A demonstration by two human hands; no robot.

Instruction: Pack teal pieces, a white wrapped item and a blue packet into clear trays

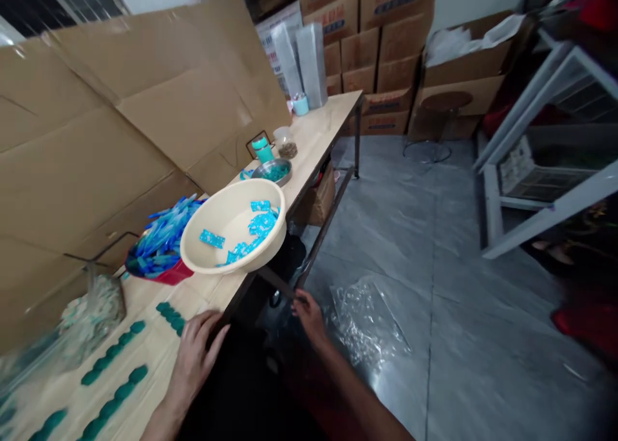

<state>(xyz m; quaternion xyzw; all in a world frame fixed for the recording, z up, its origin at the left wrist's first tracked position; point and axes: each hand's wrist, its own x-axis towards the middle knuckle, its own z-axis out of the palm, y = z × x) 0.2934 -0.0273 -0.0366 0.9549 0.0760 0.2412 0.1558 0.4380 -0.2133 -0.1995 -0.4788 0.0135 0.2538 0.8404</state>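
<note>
Open left hand (196, 357) on pale wooden table (154, 344) beside teal packet rows (113, 351); curled right hand (309, 319) at dark metal table brace (275, 281), grip unclear.

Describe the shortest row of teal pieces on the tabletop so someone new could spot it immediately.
Start at the pale wooden table and find the large cream plastic basin. Just below the basin, beside the left hand, lies a short row of teal pieces. Unlike the longer teal rows to its left, it sits closest to the basin.
</note>
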